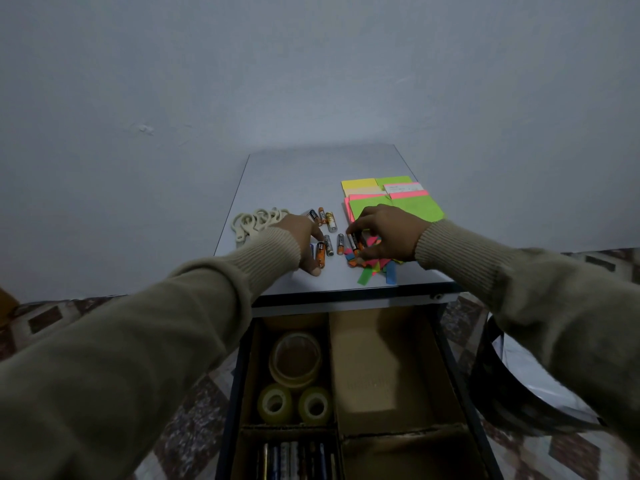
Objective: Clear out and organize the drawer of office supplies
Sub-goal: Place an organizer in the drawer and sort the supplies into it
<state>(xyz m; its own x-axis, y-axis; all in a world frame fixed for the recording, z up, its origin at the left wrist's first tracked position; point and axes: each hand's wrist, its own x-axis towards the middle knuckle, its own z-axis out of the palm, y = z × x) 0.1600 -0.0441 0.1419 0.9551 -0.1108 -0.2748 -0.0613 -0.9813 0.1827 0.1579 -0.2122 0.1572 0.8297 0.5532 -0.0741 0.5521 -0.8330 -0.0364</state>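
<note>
Plain grey-blue wall behind; small grey tabletop (294,174) against it, patterned floor to either side.

Open drawer (446,348) below the table's front edge, lined with cardboard dividers. Left rear compartment: three rolls of clear tape (295,358), one large, two small in front of it side by side. Right rear compartment: one tan box (367,372). Left front compartment: a row of pens (294,459), count unclear.

On the tabletop, loose batteries (327,220): three near the centre, roughly five more between the hands, some partly hidden. Left hand (304,242) lies over the nearer group, fingers curled down, thumb touching an orange-and-black cell; whether it grips one, cannot tell. Right hand (388,237) pinches one battery between thumb and fingertips, above a heap of coloured paper flags (367,271).

Beyond: sticky note pads (394,199) in yellow, green and pink, overlapping, count uncertain. Far left: cluster of cream plastic hooks (252,221).
</note>
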